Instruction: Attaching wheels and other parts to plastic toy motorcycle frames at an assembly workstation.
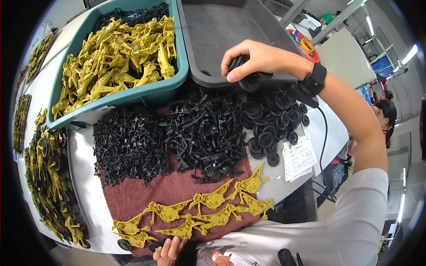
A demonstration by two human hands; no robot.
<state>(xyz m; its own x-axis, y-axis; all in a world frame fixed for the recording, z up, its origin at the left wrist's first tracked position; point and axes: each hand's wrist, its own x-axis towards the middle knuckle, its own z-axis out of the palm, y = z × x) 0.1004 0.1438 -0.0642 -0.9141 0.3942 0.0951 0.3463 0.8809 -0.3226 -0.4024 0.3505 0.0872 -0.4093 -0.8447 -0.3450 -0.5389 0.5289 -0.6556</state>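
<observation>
My right hand is raised over the front rim of the grey tub, its fingers closed round several black spoked wheels. Below it lies a loose pile of similar wheels. At the cloth's near edge, my left hand has its fingers curled against a small black wheel; its palm is hidden. Another wheel sits to the left, beside the yellow plastic frames laid in two rows on the dark red cloth.
A teal bin heaped with yellow parts stands at the back left. Piles of small black parts cover the cloth's far half. Trays of yellow-and-black pieces lie left; paper slips and a cable are right.
</observation>
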